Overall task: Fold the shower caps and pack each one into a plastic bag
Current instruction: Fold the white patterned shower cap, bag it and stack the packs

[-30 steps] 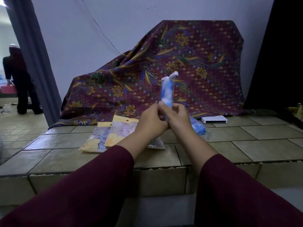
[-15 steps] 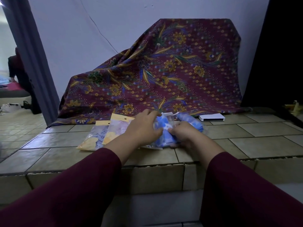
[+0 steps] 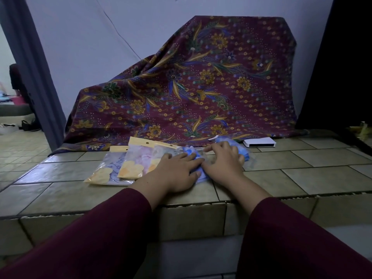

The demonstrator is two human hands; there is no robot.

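**Both palms flat on a blue shower cap on the tiled ledge**

Two packed plastic bags lie overlapping at ten o'clock from the hands. The front bag [image 3: 109, 170] holds a pale lilac cap, and the rear bag [image 3: 138, 158] holds a pink one; each has a yellow header strip and a yellow flower-shaped patch. No writing on either can be read.

The left hand [image 3: 177, 172] and right hand [image 3: 223, 164] rest side by side, fingers spread and pressing down, gripping nothing. Under them lies the blue shower cap [image 3: 191, 156], seemingly inside clear plastic, though I cannot tell for sure. One more blue bundle [image 3: 241, 151] sits at one o'clock, just beyond the right hand.

A single white box [image 3: 259, 142] lies at two o'clock on the tiled ledge [image 3: 322, 174], before the maroon floral cloth [image 3: 201, 87]. Both sleeves are maroon.
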